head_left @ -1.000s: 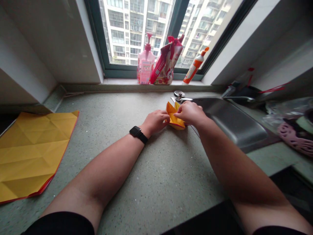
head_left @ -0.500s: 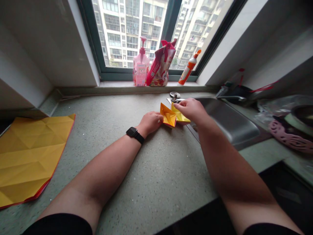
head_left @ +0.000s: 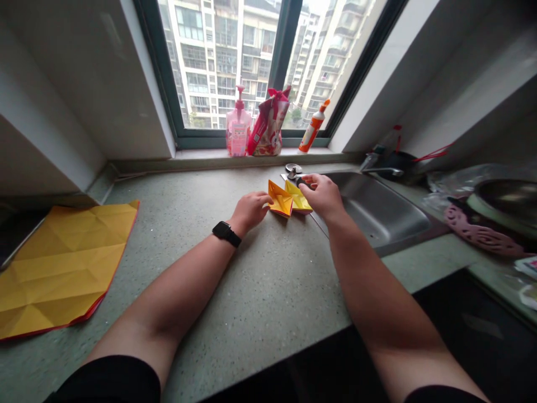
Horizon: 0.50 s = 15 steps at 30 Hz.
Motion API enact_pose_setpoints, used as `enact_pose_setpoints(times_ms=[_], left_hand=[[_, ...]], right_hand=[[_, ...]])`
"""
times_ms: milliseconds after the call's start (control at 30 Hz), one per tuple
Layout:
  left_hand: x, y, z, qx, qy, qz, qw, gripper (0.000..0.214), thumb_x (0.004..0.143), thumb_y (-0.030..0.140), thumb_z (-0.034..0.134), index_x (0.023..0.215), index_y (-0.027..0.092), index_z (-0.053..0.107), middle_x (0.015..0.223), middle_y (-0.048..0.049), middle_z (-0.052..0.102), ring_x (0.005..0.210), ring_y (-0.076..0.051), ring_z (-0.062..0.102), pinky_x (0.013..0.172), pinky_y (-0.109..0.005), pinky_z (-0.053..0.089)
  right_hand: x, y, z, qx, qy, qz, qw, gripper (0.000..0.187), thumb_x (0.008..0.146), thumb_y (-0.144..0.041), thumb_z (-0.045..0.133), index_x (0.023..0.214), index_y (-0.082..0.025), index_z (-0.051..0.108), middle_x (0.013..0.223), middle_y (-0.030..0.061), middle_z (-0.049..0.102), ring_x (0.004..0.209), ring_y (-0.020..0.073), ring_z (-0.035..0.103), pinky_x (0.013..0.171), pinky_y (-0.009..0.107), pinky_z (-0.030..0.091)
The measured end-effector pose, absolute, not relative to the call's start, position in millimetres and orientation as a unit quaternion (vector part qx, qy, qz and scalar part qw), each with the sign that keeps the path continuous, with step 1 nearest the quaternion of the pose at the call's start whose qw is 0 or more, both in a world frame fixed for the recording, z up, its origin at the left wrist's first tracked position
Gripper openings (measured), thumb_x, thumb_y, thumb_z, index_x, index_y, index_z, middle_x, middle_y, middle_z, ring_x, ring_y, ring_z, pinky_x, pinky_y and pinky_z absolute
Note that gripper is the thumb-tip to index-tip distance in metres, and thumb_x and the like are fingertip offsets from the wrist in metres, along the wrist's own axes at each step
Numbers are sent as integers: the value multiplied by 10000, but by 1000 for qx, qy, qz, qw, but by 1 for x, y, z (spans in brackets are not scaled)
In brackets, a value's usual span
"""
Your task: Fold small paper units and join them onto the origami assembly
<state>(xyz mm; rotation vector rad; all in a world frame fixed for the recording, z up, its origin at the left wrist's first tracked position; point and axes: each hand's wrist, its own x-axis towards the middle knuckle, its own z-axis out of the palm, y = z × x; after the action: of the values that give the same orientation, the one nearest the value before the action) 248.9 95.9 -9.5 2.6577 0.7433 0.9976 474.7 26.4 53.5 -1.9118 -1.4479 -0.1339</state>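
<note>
A small folded yellow paper [head_left: 286, 200] with a red underside lies on the speckled counter [head_left: 260, 280] beside the sink. My left hand [head_left: 250, 209], with a black watch [head_left: 226, 233] on its wrist, is closed and pinches the paper's left edge. My right hand [head_left: 322, 193] rests against the paper's right flap. Its thumb and forefinger are pinched on a small dark thing at the paper's far tip. That thing touches a metal object [head_left: 292, 170]; I cannot make out what it is.
A large creased yellow sheet [head_left: 62, 263] lies at the counter's left. The steel sink [head_left: 373, 204] is to the right, with its tap [head_left: 380, 168]. A pink pump bottle [head_left: 238, 129], a red bag [head_left: 267, 126] and an orange-and-white bottle [head_left: 312, 127] stand on the window sill. A pink mat [head_left: 478, 235] lies far right.
The folded paper has been opened into two flaps and now lies flatter. My right hand slid from its top to its far right tip. The view drew back a little.
</note>
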Motion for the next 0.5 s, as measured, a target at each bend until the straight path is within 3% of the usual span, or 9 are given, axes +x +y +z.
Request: enact_pose_setpoints(times_ms=[300,500], left_hand=[[123,61,78,879,295,370,55,160,1041,286,651,1088,216,787,1112,-68,808,1010,-209,742,956,-361,580],[-34,11,76,835,457,304,32,274,1044,370,580,1171,221,771,1217,-83,796,1159,-256,733,1096,-436,562]], right_hand=[[373,23,102,-552,-691,-33,466,264,957,-283,616,1152,-208,778,1170,112,787,1101,271,734,1000,443,586],[289,27,67,-477,-772,64,415,219,980,-294,624,1089,-237,805,1083,85,791,943,237,756,926,414,596]])
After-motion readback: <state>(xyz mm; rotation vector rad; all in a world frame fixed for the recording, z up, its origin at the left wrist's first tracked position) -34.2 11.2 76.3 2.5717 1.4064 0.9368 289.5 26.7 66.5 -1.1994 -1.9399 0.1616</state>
